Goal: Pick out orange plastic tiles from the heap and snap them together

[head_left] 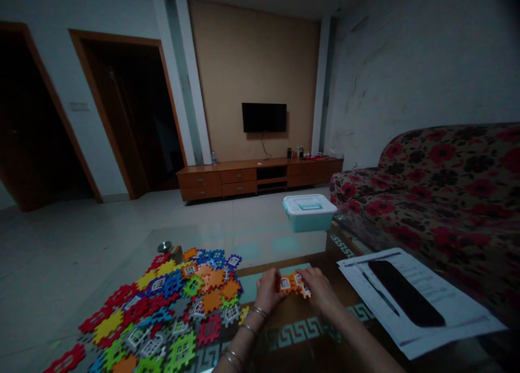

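Glass table (284,243) in a dim tiled room; both hands' fingers (303,278) grip orange puzzle pieces (293,284).

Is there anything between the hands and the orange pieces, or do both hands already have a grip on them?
Nothing visible stands between. The left hand and right hand both have a grip on the joined orange pieces, held above the glass table. The pile of coloured pieces lies to the left, apart from them.

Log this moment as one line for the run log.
left hand: grip on orange plastic interlocking tiles | right hand: same tiles | left of the hands: multicoloured tile pile | surface: glass table
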The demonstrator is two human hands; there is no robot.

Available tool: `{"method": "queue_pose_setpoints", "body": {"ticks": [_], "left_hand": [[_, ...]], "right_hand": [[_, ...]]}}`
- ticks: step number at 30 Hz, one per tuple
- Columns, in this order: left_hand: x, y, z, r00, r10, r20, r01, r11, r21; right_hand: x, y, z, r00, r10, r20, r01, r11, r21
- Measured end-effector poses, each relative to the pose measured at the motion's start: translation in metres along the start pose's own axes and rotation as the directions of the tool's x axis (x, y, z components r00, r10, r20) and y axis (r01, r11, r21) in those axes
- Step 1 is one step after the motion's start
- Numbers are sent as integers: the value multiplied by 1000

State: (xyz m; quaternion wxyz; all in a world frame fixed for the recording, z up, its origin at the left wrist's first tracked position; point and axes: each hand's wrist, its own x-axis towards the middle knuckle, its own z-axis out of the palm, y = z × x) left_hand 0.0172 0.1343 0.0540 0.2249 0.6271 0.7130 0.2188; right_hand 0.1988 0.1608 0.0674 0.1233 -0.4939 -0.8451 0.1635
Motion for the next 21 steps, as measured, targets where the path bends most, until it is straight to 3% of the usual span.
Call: {"method": "queue_pose_setpoints", "body": {"ticks": [7, 16, 19, 21], "left_hand": [[-1, 2, 2, 999, -27, 36, 24, 996, 86], [-5, 1, -3, 996, -47, 80, 43, 997, 59], [-10, 0, -5, 998, -40, 57, 38, 999, 37], [-16, -2, -8, 1000, -23, 13, 23, 1000, -1]], "right_hand": [[37, 24, 25, 997, -72, -28, 75, 993, 90], [45, 29, 40, 997, -77, 18, 72, 982, 176], [44, 21, 34, 998, -39, 42, 34, 991, 127], [41, 7, 18, 1000, -16, 26, 13, 995, 102]]}}
